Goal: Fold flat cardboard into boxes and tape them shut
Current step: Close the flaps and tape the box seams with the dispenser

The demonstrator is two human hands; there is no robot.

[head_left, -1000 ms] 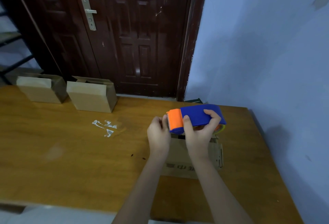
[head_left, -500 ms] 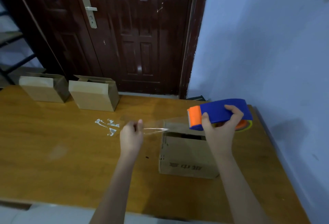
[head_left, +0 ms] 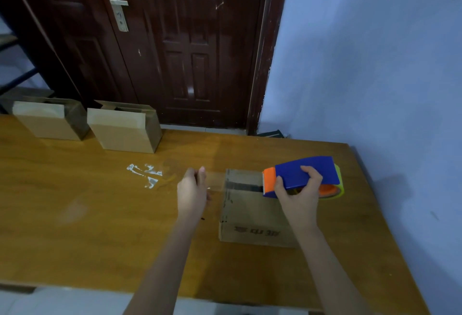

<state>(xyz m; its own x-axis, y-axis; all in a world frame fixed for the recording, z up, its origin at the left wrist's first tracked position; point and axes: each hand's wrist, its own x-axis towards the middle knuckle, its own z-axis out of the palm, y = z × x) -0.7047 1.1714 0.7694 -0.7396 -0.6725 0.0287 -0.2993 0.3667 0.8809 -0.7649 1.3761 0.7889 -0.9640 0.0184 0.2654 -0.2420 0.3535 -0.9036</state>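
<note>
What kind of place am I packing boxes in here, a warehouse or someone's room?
Probably a plain room in a home or small workshop, not a warehouse: one wooden table pushed against a bare blue wall, a dark wooden door just behind it, and only two finished boxes lined up.

You face a plain room used for packing: wooden table (head_left: pixel 75 214), dark door (head_left: pixel 175 52) upper centre, blue wall (head_left: pixel 375 64) right.

My right hand (head_left: pixel 301 191) is hiding part of the tape dispenser (head_left: pixel 303 176); the box (head_left: pixel 250 214) print is blurring, unreadable; my elbows are running off frame.
</note>
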